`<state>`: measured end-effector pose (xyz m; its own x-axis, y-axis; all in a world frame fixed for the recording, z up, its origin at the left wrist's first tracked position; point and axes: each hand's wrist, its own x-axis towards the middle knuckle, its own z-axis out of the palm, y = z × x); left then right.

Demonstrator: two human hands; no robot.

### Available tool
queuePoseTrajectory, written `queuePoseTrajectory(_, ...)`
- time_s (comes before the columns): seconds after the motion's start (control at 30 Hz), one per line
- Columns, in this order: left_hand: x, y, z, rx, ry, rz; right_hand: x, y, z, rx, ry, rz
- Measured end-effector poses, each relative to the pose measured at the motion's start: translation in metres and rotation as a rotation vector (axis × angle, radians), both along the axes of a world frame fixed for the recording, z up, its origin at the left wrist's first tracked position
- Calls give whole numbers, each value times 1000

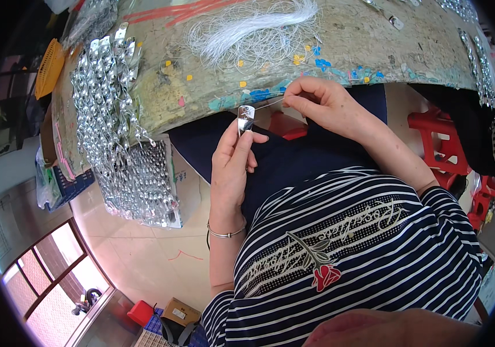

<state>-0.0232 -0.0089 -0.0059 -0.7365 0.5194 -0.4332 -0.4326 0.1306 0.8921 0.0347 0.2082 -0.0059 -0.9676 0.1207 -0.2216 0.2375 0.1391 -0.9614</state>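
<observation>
One small silver tag (245,117) stands pinched at the fingertips of the left hand (233,168), its long axis upright, pointing away from the wrist. One thin white thread (270,102) runs sideways from it to the right hand (322,104), whose fingers pinch the thread's end.

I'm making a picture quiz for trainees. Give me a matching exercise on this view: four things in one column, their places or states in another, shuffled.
Things:
1. metal piece
2. bundle of white thread
3. strings of shiny pieces
4. orange basket

Places or states:
A. draped over the table's left end
B. pinched in the left hand
C. at the far left, beyond the table
D. lying loose on the tabletop

The right hand pinches a thin thread.

Pairs: 1-B, 2-D, 3-A, 4-C
</observation>
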Motion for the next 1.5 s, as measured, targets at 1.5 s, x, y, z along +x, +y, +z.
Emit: queuePoseTrajectory(1.5,6,3,-2,-138,117,-85,-4,-12,8,280,205,88)
